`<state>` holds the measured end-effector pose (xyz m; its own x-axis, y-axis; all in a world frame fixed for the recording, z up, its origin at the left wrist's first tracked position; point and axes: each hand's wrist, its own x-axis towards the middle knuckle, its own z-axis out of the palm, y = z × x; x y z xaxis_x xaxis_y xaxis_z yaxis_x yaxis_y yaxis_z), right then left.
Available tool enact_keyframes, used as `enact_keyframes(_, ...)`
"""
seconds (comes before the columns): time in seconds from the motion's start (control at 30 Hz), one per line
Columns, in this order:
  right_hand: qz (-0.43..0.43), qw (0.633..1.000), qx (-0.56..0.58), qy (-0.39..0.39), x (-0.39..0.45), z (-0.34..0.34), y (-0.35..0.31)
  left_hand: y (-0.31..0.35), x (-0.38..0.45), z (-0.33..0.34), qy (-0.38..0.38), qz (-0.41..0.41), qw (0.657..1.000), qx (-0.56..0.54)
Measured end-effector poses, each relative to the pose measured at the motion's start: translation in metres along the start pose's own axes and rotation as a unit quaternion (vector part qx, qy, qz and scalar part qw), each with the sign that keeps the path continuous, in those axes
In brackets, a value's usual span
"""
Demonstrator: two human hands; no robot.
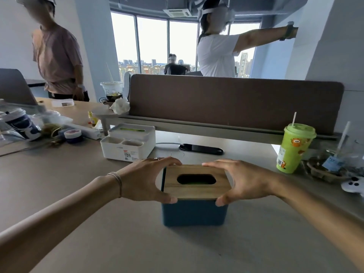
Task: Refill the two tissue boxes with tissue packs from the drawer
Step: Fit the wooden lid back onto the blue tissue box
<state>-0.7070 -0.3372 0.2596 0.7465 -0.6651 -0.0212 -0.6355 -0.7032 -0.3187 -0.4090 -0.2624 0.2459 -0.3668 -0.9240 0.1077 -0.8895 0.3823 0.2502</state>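
Note:
A blue tissue box [194, 213] stands on the desk in front of me, topped by a wooden lid [197, 191] with an oval slot; something green shows through the slot. My left hand [145, 180] grips the lid's left edge, thumb at the front and fingers at the back. My right hand [244, 181] grips the right edge the same way. The lid sits slightly askew on the box. Behind and to the left stands a white tissue box [129, 143] with front compartments and a green pack visible in its top slot.
A green cup with a straw [293, 147] stands at the right, beside clutter and a white game controller [352, 186]. A black phone [201, 149] lies behind the blue box. Cups, jars and a power strip crowd the left. A brown divider [236, 103] backs the desk; people stand beyond.

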Motion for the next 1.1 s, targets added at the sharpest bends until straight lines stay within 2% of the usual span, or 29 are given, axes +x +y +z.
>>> enact_keyframes(0.23,0.005,1.000,-0.001,0.006,0.003,-0.001,-0.003,-0.003,-0.002,-0.002,-0.001,-0.018,1.000,0.019)
enact_keyframes(0.57,0.005,0.999,0.027,-0.032,0.003,-0.003,0.004,-0.006,-0.006,-0.003,0.000,-0.028,1.000,0.005)
enact_keyframes(0.8,0.001,0.997,0.072,-0.010,0.005,0.003,0.009,-0.001,-0.005,0.002,0.003,-0.021,1.000,-0.015)
enact_keyframes(1.0,-0.004,0.988,0.155,-0.025,0.005,0.015,0.019,-0.001,-0.003,0.004,0.005,-0.020,0.999,-0.032)
enact_keyframes(1.1,0.002,0.990,0.135,-0.040,0.004,0.011,0.014,0.000,-0.001,0.001,-0.006,-0.023,0.999,-0.026)
